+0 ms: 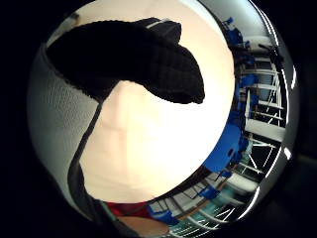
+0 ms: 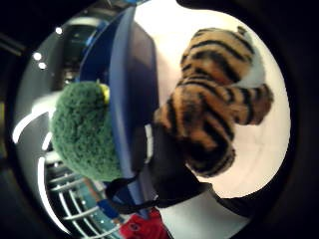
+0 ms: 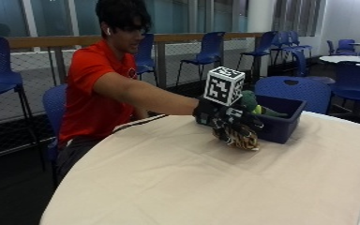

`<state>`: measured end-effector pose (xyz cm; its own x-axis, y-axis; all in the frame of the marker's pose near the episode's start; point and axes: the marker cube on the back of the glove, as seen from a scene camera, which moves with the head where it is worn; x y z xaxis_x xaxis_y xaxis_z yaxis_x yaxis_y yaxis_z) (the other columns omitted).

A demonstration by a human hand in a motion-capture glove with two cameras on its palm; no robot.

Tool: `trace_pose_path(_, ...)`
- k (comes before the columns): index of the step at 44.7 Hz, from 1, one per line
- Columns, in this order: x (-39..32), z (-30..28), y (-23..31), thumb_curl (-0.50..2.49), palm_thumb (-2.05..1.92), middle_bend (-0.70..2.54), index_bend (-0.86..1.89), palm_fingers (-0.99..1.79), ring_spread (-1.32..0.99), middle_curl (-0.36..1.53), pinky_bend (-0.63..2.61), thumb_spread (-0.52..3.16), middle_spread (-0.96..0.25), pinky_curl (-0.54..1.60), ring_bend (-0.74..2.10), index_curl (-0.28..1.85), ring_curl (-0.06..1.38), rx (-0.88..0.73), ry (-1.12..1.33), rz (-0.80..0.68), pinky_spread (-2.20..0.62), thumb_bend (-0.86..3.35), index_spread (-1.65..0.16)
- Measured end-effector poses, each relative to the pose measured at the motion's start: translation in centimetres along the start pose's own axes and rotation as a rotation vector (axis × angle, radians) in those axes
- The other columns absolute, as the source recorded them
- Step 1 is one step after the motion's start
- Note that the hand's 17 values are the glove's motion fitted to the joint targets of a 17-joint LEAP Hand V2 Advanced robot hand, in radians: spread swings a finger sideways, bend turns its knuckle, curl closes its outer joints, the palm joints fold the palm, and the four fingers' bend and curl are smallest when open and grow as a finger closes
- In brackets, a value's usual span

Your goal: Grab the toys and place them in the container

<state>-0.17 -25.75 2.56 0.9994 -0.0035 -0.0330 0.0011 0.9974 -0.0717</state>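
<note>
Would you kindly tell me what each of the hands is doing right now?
Right hand: holding the tiger plush toy beside the blue container.
Other hand: not visible, cannot tell.

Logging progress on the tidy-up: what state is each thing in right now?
Tiger toy: held by the right hand, hanging above the table, beside the bin.
Green toy: in the bin.
Bin: upright on the table, open.

A striped tiger plush (image 2: 214,94) is filling much of the view, hanging over the pale counter (image 2: 264,159). A gloved finger (image 2: 169,169) of the right hand is pressing against its underside. Beside it, a green plush (image 2: 82,132) is sitting in the blue container (image 2: 132,79).
</note>
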Motion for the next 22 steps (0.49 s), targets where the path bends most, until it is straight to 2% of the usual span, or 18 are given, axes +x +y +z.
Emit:
trace_pose_path(6,-1.0,1.2,-0.8,0.23,0.0,0.1,0.21,-0.16,0.08,0.18,1.19,1.16,-0.07,0.34,0.16,0.23,0.24,-0.087,-0.042,-0.059,0.12,-0.01,-0.37)
trace_pose_path(11,-1.2,1.9,-0.9,0.26,0.04,0.07,0.56,-0.06,0.08,0.15,1.13,1.29,-0.07,0.32,0.09,0.34,0.2,-0.145,-0.02,-0.118,0.12,0.03,-0.41)
trace_pose_path(15,-1.4,2.1,-0.6,0.28,0.02,0.1,0.75,-0.09,0.08,0.15,1.1,1.34,-0.06,0.31,0.06,0.4,0.16,-0.164,0.083,-0.119,0.12,0.01,-0.4)
trace_pose_path(22,-0.6,3.3,-1.0,0.25,-0.07,0.11,0.99,-0.23,0.09,0.16,1.12,1.14,-0.02,0.31,0.01,0.5,0.08,-0.126,0.208,-0.081,0.14,-0.07,-0.36)
